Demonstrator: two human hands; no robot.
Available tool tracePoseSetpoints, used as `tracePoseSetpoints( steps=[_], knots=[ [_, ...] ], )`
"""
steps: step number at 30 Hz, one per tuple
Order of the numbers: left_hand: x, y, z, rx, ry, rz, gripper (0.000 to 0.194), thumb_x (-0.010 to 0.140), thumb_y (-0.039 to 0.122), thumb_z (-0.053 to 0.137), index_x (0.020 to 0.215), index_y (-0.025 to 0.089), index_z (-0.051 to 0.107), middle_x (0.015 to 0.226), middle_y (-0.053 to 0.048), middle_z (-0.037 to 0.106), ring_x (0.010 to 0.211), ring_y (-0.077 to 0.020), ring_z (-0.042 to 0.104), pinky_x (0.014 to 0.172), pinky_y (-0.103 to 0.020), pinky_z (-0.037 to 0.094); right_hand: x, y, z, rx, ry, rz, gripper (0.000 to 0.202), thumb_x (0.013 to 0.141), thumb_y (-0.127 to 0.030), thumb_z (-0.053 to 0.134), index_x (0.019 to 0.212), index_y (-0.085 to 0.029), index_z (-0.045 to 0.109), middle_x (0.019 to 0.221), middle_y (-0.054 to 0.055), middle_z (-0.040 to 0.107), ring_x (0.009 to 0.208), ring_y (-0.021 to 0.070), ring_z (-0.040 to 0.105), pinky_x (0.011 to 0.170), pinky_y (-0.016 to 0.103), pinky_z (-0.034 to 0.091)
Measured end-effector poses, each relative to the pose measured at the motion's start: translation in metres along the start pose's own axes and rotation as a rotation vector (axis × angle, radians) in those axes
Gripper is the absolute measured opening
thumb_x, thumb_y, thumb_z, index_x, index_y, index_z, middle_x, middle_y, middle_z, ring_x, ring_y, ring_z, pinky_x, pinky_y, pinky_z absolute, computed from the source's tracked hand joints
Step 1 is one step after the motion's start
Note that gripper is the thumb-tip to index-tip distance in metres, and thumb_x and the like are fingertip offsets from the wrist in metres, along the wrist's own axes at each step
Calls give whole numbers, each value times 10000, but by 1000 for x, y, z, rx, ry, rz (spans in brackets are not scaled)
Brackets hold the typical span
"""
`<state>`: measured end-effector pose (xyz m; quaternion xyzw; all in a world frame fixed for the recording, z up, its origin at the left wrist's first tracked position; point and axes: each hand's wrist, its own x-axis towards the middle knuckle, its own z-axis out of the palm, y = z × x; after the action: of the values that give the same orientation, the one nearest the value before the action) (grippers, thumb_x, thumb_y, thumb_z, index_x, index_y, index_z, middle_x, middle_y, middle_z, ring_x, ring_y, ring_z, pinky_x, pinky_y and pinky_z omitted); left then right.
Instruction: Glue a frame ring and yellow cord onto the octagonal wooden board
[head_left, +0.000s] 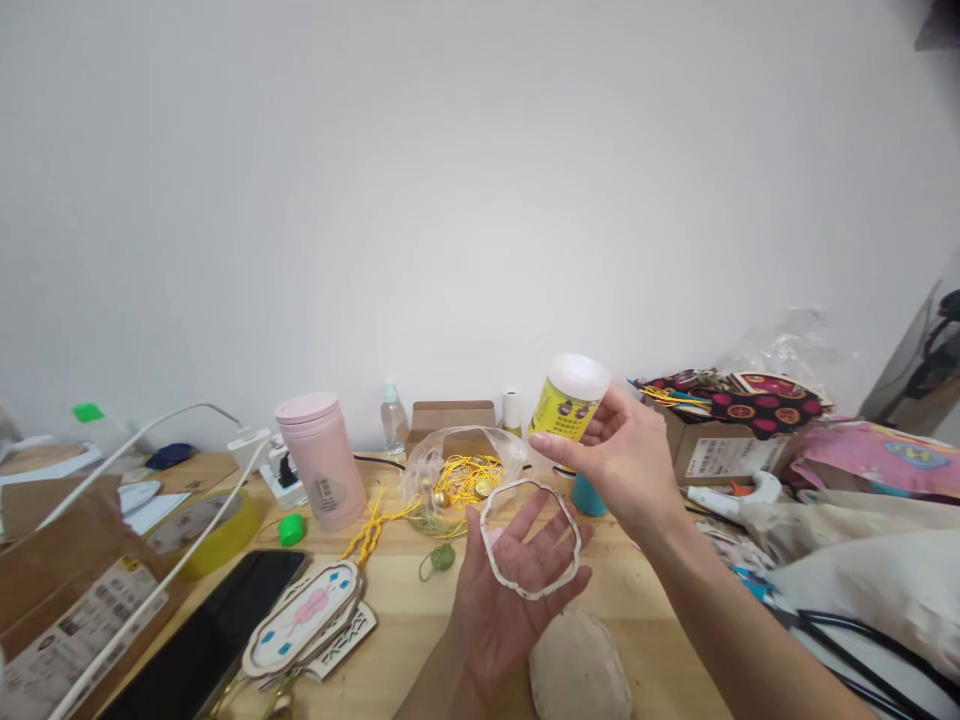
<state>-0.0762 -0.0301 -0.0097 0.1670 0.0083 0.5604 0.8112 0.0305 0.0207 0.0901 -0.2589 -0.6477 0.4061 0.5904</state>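
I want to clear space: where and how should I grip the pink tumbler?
Probably grip the pink tumbler around its body, below the lid, coming from the right: it stands upright, and a black plug crowds its left.

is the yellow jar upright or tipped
Tilted: the yellow jar leans in the right hand, its white end up and toward picture right.

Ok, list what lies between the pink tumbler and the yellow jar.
Between the pink tumbler and yellow jar, the head view shows a teal-capped bottle, a cardboard box, a plastic bag with yellow cords and a white-capped container.
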Motion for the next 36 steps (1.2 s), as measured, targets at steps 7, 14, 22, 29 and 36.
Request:
tracePoseSetpoints(
  steps=[7,14,22,29,36],
  knots=[
    [-1,0,0,10,1,-1,680,694,641,248,1135,144,390,1106,-130,488,1077,-282,402,798,-373,373,0,-3,-2,-32,29,-10,330,527,-154,670,819,-183,518,791,18,640,727,185,608,634,301,521],
    [0,-1,-1,20,-11,-10,686,683,648,269,1129,146,408,1119,-127,485,1091,-279,387,816,-379,357,0,-2,-1,-20,34,3,348,522,-168,673,832,-181,516,793,25,640,733,195,609,639,312,522],
    [2,-3,-2,7,-11,-13,675,691,637,272,1131,145,407,1120,-138,478,1063,-270,420,803,-374,368,-5,-3,7,-12,15,27,380,517,-239,694,846,-179,513,798,29,635,739,189,605,617,290,525],
    [1,-3,4,34,22,-1,655,702,629,253,1117,152,425,1081,-120,498,999,-226,459,834,-372,340,-12,-7,16,-39,16,17,353,524,-256,687,821,-181,513,772,23,629,720,185,604,619,293,519],
    [2,-5,5,72,74,19,662,692,631,283,1110,143,444,1045,-122,503,985,-235,444,839,-375,328,-16,-9,20,-24,-8,28,357,527,-266,691,818,-182,501,763,24,630,707,181,604,610,280,513]
  ],
)
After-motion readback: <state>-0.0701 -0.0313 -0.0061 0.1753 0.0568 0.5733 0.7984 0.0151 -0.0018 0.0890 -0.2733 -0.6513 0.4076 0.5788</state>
